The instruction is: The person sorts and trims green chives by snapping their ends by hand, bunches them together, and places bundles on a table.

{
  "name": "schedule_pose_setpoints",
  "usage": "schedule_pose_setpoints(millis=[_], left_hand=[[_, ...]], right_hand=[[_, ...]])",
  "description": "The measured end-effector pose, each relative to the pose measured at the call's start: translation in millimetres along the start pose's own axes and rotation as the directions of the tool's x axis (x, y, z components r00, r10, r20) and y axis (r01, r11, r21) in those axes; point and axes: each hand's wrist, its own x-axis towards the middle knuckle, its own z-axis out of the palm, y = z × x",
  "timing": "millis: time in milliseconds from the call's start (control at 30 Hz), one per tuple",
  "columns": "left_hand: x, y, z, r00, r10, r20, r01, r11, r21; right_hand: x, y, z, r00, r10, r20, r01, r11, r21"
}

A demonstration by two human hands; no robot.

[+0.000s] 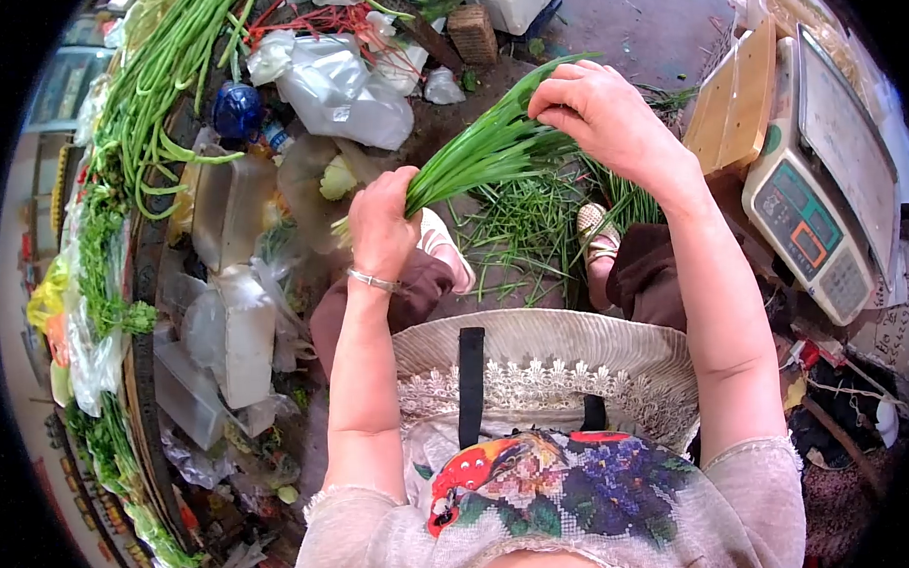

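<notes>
A bunch of long green leafy stalks [495, 147] is held across the middle of the view, above my feet. My left hand [383, 221] is closed round its pale lower end, whose cut tips poke out on the left. At the upper right, my right hand [591, 109] is bent over the leafy end, fingers pinched together on the leaves. Below the bunch, loose green stalks [523, 232] lie scattered on the ground between my two shoes.
On the right stands a scale [808, 222] beside a wooden board [734, 109]. Long green beans [172, 84] hang at the upper left. Plastic bags [343, 88], white foam boxes [246, 336] and a blue round object [237, 110] lie left. A brick [472, 35] is at the top.
</notes>
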Motion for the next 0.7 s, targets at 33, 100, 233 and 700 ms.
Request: schedule_pose_setpoints(millis=[33, 100, 233, 700], left_hand=[[0.3, 0.2, 0.1, 1.0, 0.0, -0.007, 0.0, 1.0, -0.012], [0.8, 1.1, -0.1, 1.0, -0.006, 0.0, 0.006, 1.0, -0.008], [1.5, 1.6, 0.7, 1.0, -0.01, 0.012, 0.01, 1.0, -0.002], [0.4, 2.2, 2.8, 0.999, -0.024, -0.038, 0.023, 1.0, -0.018]], right_hand=[[-0.9, 0.5, -0.6, 1.0, 0.002, -0.001, -0.002, 1.0, 0.0], [-2.0, 0.8, -2.3, 0.998, 0.06, 0.027, -0.059, 0.998, -0.027], [0.1, 1.6, -1.8, 0.999, 0.05, 0.007, -0.05, 0.998, 0.027], [2.3, -3.6, -3.9, 0.965, 0.254, 0.06, -0.26, 0.919, 0.296]])
